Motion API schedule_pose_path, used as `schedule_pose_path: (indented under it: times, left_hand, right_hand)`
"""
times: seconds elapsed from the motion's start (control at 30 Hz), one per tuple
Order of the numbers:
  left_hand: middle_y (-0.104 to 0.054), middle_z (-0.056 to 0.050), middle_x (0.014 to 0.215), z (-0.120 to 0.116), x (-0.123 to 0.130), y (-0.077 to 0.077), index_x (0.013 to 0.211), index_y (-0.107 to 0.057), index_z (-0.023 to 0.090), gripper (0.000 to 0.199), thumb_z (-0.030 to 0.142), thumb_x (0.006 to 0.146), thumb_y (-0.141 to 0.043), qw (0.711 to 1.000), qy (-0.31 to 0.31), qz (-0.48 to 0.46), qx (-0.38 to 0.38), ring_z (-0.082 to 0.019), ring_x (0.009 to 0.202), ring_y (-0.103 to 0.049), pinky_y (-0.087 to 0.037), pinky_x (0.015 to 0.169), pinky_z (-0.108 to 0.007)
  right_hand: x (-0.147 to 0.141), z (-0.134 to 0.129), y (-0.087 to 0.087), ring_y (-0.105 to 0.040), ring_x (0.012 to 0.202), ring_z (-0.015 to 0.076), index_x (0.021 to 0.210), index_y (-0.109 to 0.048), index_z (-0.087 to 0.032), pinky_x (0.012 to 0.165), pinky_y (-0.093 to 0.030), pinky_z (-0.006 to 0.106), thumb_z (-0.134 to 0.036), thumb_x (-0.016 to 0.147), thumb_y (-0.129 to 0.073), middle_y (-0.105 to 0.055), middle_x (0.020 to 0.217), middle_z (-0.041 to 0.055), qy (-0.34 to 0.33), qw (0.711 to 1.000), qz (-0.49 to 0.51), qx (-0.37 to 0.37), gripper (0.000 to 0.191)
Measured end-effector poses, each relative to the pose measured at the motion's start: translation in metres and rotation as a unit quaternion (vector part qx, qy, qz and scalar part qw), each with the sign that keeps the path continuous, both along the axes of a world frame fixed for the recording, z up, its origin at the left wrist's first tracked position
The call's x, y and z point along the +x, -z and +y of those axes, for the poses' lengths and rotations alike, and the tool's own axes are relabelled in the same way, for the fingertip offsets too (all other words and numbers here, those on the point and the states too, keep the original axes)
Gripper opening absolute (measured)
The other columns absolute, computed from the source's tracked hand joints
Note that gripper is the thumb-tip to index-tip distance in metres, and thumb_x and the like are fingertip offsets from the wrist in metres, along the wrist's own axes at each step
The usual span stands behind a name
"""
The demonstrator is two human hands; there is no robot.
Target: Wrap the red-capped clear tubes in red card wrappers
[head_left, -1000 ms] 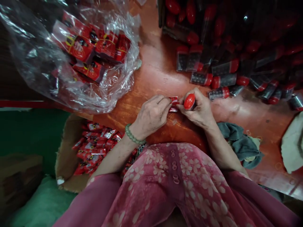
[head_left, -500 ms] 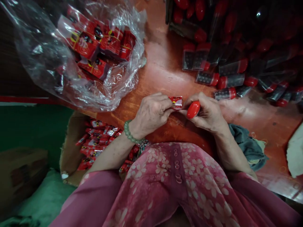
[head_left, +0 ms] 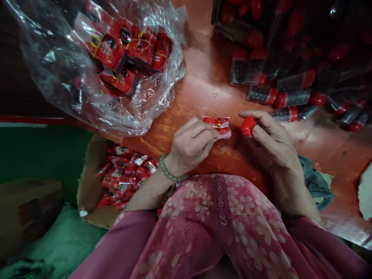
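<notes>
Red foil sachet (head_left: 216, 126) sits pinched in the left hand (head_left: 190, 147), which is closed on its near edge, a small gap from a red oval cap (head_left: 248, 126) held in the half-open right hand (head_left: 274, 149). Both hands work above a red-orange table (head_left: 203, 73), between a clear plastic bag (head_left: 46, 66) of red packets (head_left: 101, 50) and a spill of red-capped tubes (head_left: 290, 99). A cardboard box (head_left: 87, 201) of sachets (head_left: 124, 178) sits beyond the table's edge, beside the left forearm (head_left: 148, 193). Print on the sachet is too small to read.
</notes>
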State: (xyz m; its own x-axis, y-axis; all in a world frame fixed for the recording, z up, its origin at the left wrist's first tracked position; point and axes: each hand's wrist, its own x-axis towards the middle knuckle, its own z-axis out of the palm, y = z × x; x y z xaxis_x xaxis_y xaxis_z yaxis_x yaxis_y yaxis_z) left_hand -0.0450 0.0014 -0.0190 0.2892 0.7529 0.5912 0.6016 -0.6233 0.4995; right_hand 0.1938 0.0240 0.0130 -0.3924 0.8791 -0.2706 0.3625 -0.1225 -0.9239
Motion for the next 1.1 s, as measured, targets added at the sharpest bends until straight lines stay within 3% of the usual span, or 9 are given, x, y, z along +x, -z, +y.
schedule_pose_path:
  times: [0.1,0.33,0.47,0.57,0.63,0.77,0.9,1.1]
  left_hand:
    - [-0.074,-0.002,0.084,-0.003,0.0,0.0,0.088,-0.068,0.018,0.008,0.014,0.093,-0.064,0.999,-0.017,0.028,0.026,-0.012,0.074,-0.062,-0.051,0.07,-0.027]
    - [-0.073,-0.003,0.083,-0.006,0.0,0.0,0.092,-0.067,0.015,0.007,0.009,0.091,-0.063,0.991,-0.025,0.081,0.102,-0.014,0.075,-0.06,-0.047,0.066,-0.029]
    - [-0.072,-0.002,0.084,-0.007,-0.002,0.002,0.093,-0.066,0.017,0.007,0.012,0.094,-0.061,0.987,-0.018,0.113,0.115,-0.014,0.075,-0.061,-0.045,0.065,-0.029]
    - [-0.072,-0.002,0.084,-0.008,-0.002,0.005,0.092,-0.066,0.017,0.007,0.013,0.094,-0.061,0.985,-0.011,0.129,0.117,-0.014,0.074,-0.06,-0.045,0.065,-0.03]
    - [-0.071,-0.002,0.083,-0.008,-0.002,0.008,0.092,-0.065,0.017,0.006,0.013,0.094,-0.062,0.985,-0.008,0.128,0.113,-0.014,0.074,-0.059,-0.045,0.066,-0.03]
    - [-0.07,-0.003,0.087,-0.008,-0.001,0.012,0.095,-0.066,0.017,0.007,0.011,0.093,-0.062,0.991,-0.003,0.098,0.095,-0.014,0.077,-0.058,-0.042,0.068,-0.03]
    - [-0.071,-0.005,0.088,-0.007,0.001,0.017,0.095,-0.066,0.017,0.008,0.01,0.093,-0.062,0.991,-0.019,0.103,0.077,-0.015,0.076,-0.058,-0.04,0.068,-0.032]
    - [-0.071,-0.005,0.082,-0.008,0.003,0.021,0.091,-0.066,0.017,0.008,0.01,0.093,-0.06,0.989,-0.045,0.118,0.076,-0.015,0.072,-0.056,-0.04,0.066,-0.032]
  right_hand:
    - [-0.006,-0.004,-0.009,-0.067,0.086,0.0186,0.128,-0.066,-0.027,0.078,-0.057,0.032,-0.051,0.096,-0.061,-0.071,0.105,0.0033,0.027,1.0,-0.005,0.013,0.04]
    - [-0.014,-0.009,-0.01,-0.071,0.099,0.0209,0.126,-0.07,-0.024,0.094,-0.056,0.036,-0.046,0.094,-0.067,-0.076,0.113,0.0039,-0.009,1.0,-0.009,-0.002,0.039]
    - [-0.019,-0.012,-0.001,-0.07,0.091,0.0175,0.122,-0.072,-0.024,0.085,-0.056,0.032,-0.046,0.09,-0.073,-0.076,0.108,0.0031,0.022,0.991,0.059,-0.117,0.039]
    - [-0.021,-0.011,0.007,-0.067,0.075,0.0143,0.115,-0.07,-0.025,0.067,-0.055,0.027,-0.049,0.084,-0.078,-0.074,0.094,0.0015,0.078,0.968,0.124,-0.205,0.04]
    - [-0.021,-0.01,0.011,-0.059,0.06,0.0108,0.107,-0.069,-0.025,0.052,-0.047,0.023,-0.051,0.082,-0.08,-0.07,0.081,-0.0009,0.105,0.957,0.138,-0.233,0.038]
    - [-0.025,-0.009,0.008,-0.045,0.048,0.0062,0.102,-0.067,-0.022,0.04,-0.032,0.02,-0.051,0.081,-0.08,-0.064,0.074,-0.003,0.123,0.957,0.121,-0.235,0.038]
    - [-0.032,-0.014,0.004,-0.044,0.047,0.0058,0.101,-0.066,-0.022,0.041,-0.032,0.02,-0.047,0.083,-0.079,-0.06,0.068,-0.0055,0.151,0.96,0.092,-0.217,0.035]
    - [-0.038,-0.021,0.012,-0.043,0.044,0.005,0.1,-0.062,-0.023,0.04,-0.03,0.02,-0.047,0.085,-0.077,-0.06,0.068,-0.0064,0.201,0.955,0.104,-0.193,0.032]
